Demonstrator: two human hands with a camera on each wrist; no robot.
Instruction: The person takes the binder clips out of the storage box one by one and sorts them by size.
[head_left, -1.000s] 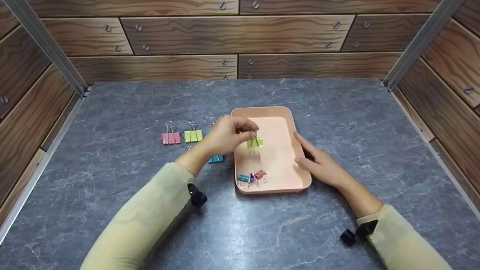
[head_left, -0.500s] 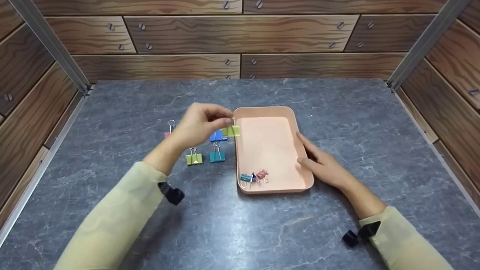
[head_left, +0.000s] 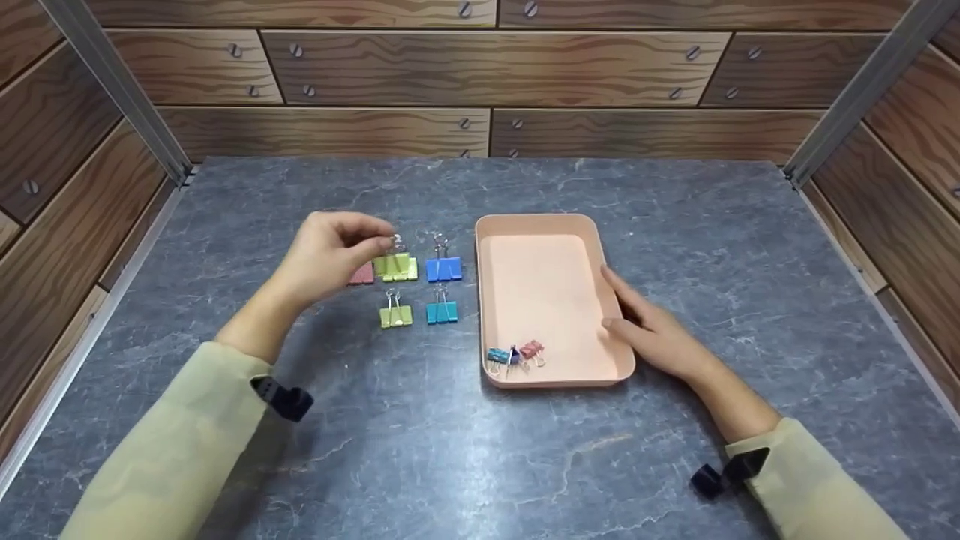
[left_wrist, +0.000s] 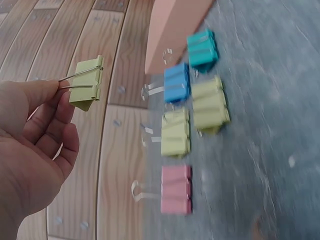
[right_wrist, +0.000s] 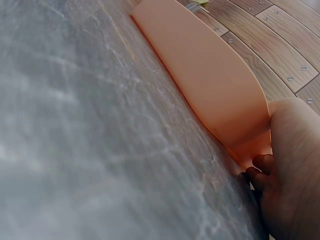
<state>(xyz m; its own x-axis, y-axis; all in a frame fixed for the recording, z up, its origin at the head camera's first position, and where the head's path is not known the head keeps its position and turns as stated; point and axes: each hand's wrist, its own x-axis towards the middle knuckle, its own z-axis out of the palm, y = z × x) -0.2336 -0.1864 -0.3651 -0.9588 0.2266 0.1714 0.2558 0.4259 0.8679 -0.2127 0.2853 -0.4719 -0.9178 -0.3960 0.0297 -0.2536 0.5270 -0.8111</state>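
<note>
My left hand [head_left: 326, 251] pinches a yellow-green binder clip [left_wrist: 86, 84] by its wire handles, between thumb and fingertips. In the head view this clip overlaps another yellow-green binder clip [left_wrist: 175, 134] that stands in the group on the table. Around it are a pink binder clip [left_wrist: 176, 190], a blue one [head_left: 444, 268], a teal one [head_left: 442, 312] and a smaller yellow-green one [head_left: 396, 316]. On the other side, my right hand [head_left: 660, 337] grips the right wall of a peach tray [head_left: 611, 352], thumb at the rim; some fingers are hidden.
Small binder clips lie in the tray's near left corner: a teal one [head_left: 497, 355], a dark blue one [head_left: 514, 356] and a pink one [head_left: 532, 349]. Wood-patterned panels [head_left: 495, 67] enclose the grey marbled table [head_left: 405, 450] at the back and sides.
My left hand has carried the yellow-green binder clip from above the tray leftward to the group of clips. My right hand stays at the tray's right wall.
</note>
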